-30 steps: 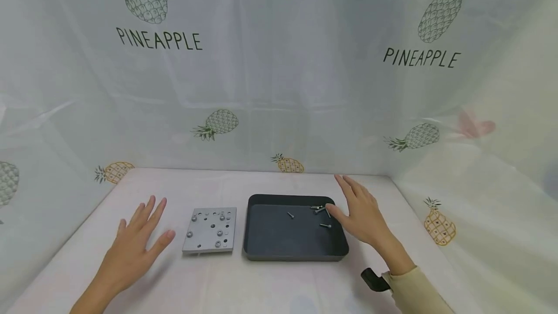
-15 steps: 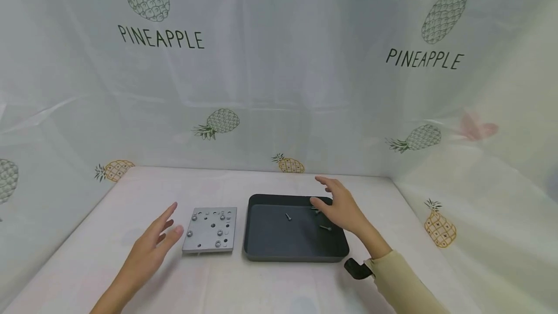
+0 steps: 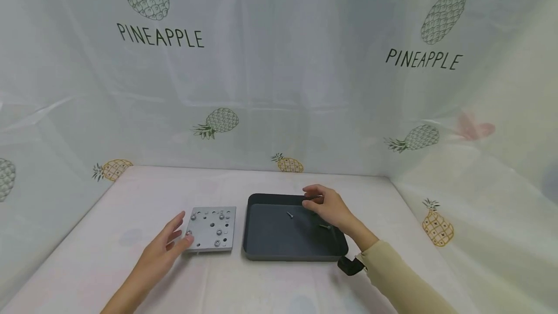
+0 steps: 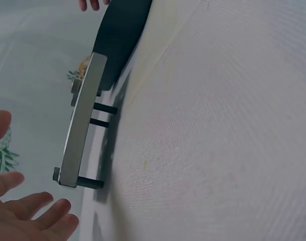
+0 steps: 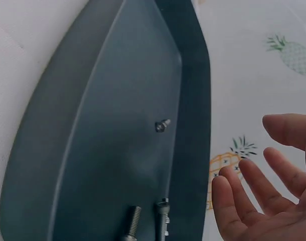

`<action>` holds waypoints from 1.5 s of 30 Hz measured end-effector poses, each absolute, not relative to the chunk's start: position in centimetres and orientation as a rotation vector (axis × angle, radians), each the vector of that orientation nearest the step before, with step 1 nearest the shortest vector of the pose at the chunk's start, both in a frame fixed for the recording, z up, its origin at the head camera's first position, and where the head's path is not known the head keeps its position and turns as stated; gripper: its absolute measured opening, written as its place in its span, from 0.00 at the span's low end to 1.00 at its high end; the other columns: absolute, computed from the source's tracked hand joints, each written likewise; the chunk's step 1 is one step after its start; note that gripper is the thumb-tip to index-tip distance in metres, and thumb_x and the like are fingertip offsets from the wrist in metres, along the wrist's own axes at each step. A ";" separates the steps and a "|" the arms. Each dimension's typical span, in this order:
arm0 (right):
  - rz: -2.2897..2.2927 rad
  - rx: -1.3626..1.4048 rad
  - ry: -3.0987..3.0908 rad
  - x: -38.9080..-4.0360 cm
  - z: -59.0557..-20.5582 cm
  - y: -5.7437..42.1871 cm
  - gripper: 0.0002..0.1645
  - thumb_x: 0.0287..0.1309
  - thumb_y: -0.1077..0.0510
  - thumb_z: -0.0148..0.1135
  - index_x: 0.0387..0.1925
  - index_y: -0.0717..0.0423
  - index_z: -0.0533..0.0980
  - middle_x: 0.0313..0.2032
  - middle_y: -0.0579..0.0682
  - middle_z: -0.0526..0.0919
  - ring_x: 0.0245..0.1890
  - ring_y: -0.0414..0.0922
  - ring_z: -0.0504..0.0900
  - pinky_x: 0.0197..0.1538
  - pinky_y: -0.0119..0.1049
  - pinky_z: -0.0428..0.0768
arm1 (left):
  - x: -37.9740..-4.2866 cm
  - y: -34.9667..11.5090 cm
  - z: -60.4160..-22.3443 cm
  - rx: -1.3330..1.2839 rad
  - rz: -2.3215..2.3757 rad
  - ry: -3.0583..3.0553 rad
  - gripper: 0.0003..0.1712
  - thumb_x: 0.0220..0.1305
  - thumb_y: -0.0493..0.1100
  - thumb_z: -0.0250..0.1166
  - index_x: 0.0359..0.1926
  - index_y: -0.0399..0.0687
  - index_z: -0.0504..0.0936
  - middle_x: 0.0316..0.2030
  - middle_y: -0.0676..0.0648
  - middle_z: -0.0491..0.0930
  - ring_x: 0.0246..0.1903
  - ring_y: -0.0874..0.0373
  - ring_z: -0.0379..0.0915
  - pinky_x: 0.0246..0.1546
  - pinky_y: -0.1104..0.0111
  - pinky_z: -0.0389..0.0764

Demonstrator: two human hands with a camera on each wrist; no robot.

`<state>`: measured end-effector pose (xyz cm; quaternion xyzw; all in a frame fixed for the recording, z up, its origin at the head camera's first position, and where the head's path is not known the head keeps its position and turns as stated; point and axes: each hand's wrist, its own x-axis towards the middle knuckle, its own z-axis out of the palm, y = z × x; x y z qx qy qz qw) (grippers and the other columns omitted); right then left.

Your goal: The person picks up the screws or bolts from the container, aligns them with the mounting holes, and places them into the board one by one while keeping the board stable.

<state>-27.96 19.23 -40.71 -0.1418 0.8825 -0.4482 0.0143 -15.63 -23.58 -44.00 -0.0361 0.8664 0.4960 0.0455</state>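
Note:
A square silver metal plate with several holes and socket-head screws lies at the middle left in the head view. In the left wrist view the plate appears edge-on, with screw shanks sticking out underneath. My left hand is at its left edge, fingers apart and loosely bent; in the left wrist view the hand holds nothing. Above the right part of a dark grey tray hovers my right hand, fingers loosely curved and grasping nothing. Below it, loose screws lie in the tray, some hidden by the hand.
A pale cloth covers the table. Behind and beside it hangs a white curtain printed with pineapples. The tray stands just right of the plate, a narrow gap between them. A black strap end hangs from my right wrist.
My left hand has moved right, up to the plate, its spread fingers drawing closer together. The right hand has shifted left and lower over the tray, its fingers bending. Plate and tray stay put.

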 end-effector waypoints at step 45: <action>-1.080 -0.460 2.798 -30.4 -45.5 16.2 0.13 0.54 0.61 0.83 0.42 0.57 0.89 0.31 0.43 0.87 0.31 0.36 0.81 0.35 0.31 0.81 | -17.3 -24.1 -47.2 -0.119 1.590 2.539 0.55 0.72 0.48 0.72 0.86 0.42 0.47 0.83 0.34 0.50 0.77 0.35 0.61 0.70 0.59 0.75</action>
